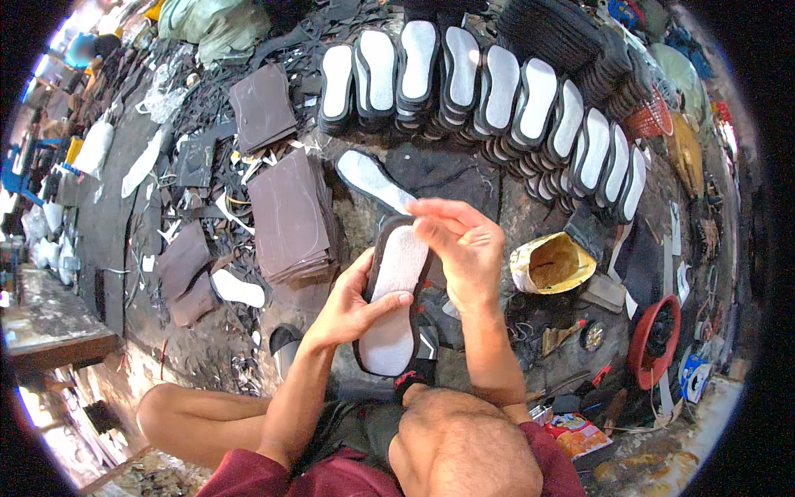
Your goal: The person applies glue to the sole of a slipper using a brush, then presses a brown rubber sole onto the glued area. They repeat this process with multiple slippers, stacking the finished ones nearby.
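Observation:
My left hand (pixel 352 302) grips a black shoe sole with a white insole (pixel 396 269) on its upper face, the thumb lying across the white. At the upper end of this sole is my right hand (pixel 460 244), its fingers stretched out and its thumb touching the insole's edge. Just beyond the right fingertips, another black sole with a white top (pixel 371 178) lies on the floor, its near end partly hidden behind the hand.
Stacks of white-topped soles (pixel 418 62) curve across the far side, with black sole stacks (pixel 551 41) behind. Brown sheets (pixel 290 211) are piled at left beside scraps and a loose white insole (pixel 238 288). To the right are a yellowish container (pixel 553 263) and red basket (pixel 654 341).

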`<action>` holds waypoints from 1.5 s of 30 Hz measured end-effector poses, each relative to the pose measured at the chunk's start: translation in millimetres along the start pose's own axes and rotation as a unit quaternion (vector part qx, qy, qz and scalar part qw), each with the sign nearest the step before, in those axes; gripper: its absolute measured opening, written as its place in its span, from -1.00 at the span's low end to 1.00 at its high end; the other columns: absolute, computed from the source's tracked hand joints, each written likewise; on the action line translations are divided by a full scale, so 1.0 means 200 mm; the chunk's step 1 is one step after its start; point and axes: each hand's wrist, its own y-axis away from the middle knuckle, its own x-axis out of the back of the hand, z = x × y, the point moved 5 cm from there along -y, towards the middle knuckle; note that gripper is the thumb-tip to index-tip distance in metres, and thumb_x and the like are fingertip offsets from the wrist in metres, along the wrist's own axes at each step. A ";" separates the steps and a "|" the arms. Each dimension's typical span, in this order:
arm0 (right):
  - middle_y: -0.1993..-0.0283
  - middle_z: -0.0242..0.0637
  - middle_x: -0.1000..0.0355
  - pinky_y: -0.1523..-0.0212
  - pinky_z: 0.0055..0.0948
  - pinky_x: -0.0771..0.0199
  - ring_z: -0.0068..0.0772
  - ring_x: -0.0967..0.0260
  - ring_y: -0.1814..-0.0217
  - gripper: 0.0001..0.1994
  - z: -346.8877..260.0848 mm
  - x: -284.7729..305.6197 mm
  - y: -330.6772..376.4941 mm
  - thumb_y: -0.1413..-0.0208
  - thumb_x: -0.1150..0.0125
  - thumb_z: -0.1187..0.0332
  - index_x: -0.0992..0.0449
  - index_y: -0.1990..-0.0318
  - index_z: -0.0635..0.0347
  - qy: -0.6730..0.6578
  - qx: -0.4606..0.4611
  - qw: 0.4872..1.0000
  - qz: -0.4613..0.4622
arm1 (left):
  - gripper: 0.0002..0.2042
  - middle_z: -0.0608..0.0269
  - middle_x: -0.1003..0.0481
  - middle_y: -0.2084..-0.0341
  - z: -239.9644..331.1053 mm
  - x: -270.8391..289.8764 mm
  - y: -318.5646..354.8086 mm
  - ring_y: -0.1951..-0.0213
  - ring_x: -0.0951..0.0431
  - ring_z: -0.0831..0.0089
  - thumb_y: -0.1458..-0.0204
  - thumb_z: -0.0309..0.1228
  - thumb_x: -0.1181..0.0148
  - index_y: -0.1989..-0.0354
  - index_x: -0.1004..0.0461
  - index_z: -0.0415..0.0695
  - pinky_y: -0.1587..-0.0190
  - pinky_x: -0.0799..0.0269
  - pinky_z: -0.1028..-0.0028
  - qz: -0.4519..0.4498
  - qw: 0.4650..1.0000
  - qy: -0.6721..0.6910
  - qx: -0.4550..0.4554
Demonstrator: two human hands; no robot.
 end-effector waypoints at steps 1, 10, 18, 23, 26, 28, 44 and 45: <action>0.27 -0.19 -0.63 0.22 -0.58 -0.57 -0.53 -0.56 0.26 -0.74 -0.03 -0.02 0.00 0.05 -0.51 0.51 -0.62 0.19 0.35 0.017 0.004 1.000 -0.024 | -0.41 0.18 -0.51 0.03 -0.01 0.00 0.01 0.04 -0.57 0.45 -0.07 -0.54 -0.36 -0.28 -0.26 -0.26 -0.02 -0.52 0.42 -0.004 1.000 0.000 0.015; -0.24 -0.02 -0.42 -0.30 -0.24 -0.30 -0.23 -0.37 -0.29 -0.41 0.07 0.20 -0.12 -0.14 -0.38 0.20 -0.40 -0.24 0.39 -0.009 0.006 0.999 -0.043 | -0.49 0.17 -0.55 0.05 -0.08 -0.04 -0.10 0.12 -0.60 0.42 -0.08 -0.50 -0.33 -0.21 -0.30 -0.20 0.08 -0.56 0.40 0.070 0.989 0.090 0.098; -0.23 -0.21 -0.43 -0.31 -0.05 -0.32 -0.15 -0.34 -0.32 -0.62 0.04 0.13 0.35 -0.16 -0.13 0.27 -0.53 -0.15 0.02 0.586 0.442 0.640 -0.227 | -0.68 0.03 -0.54 0.02 -0.41 0.06 -0.32 0.06 -0.59 0.23 -0.30 -0.33 -0.01 -0.16 -0.32 -0.20 -0.03 -0.54 0.19 0.197 0.868 0.405 0.209; -0.01 -0.17 -0.58 -0.19 -0.13 -0.47 -0.11 -0.54 -0.10 -0.76 -0.05 0.39 0.16 -0.17 -0.16 0.51 -0.59 0.03 0.17 0.493 0.456 0.725 -0.153 | -0.41 0.05 -0.34 -0.26 -0.29 0.01 -0.40 -0.23 -0.38 0.15 -0.31 0.07 0.13 -0.29 -0.27 -0.15 -0.36 -0.12 0.03 0.139 0.830 0.510 0.177; -0.12 -0.06 -0.50 -0.22 -0.20 -0.41 -0.16 -0.48 -0.13 -0.72 -0.23 0.65 0.12 -0.19 -0.18 0.52 -0.52 -0.06 0.25 0.429 0.383 0.809 0.126 | -0.33 0.09 -0.36 -0.19 -0.43 0.03 -0.40 -0.21 -0.35 0.07 -0.14 0.07 -0.18 -0.31 -0.26 -0.09 -0.31 -0.19 0.03 0.056 0.974 0.187 0.119; -0.16 -0.07 -0.46 -0.23 -0.25 -0.38 -0.22 -0.43 -0.14 -0.62 -0.34 0.77 0.12 -0.16 -0.23 0.55 -0.46 -0.15 0.28 0.362 0.376 0.814 0.254 | -0.31 0.05 -0.37 -0.17 -0.68 -0.01 -0.38 -0.24 -0.32 -0.02 0.04 -0.05 -0.41 -0.25 -0.35 -0.05 -0.30 -0.21 0.02 -0.044 0.966 -0.253 0.009; -0.16 -0.08 -0.41 -0.17 -0.27 -0.43 -0.21 -0.40 -0.13 -0.55 -0.31 1.00 0.21 -0.11 -0.30 0.52 -0.44 -0.18 0.21 0.105 0.268 0.864 0.414 | -0.62 0.17 -0.63 0.28 -1.05 0.17 -1.14 0.27 -0.56 0.34 -0.07 -0.10 -0.28 0.05 -0.63 -0.08 0.25 -0.48 0.31 -0.384 0.808 -0.377 0.238; -0.16 -0.08 -0.41 -0.16 -0.27 -0.44 -0.21 -0.41 -0.12 -0.55 -0.30 0.99 0.20 -0.11 -0.30 0.52 -0.44 -0.18 0.21 0.098 0.260 0.872 0.402 | -0.62 0.20 -0.64 0.27 -1.02 0.17 -1.10 0.22 -0.56 0.37 -0.07 -0.08 -0.30 0.11 -0.64 -0.13 0.18 -0.46 0.34 -0.381 0.827 -0.339 0.235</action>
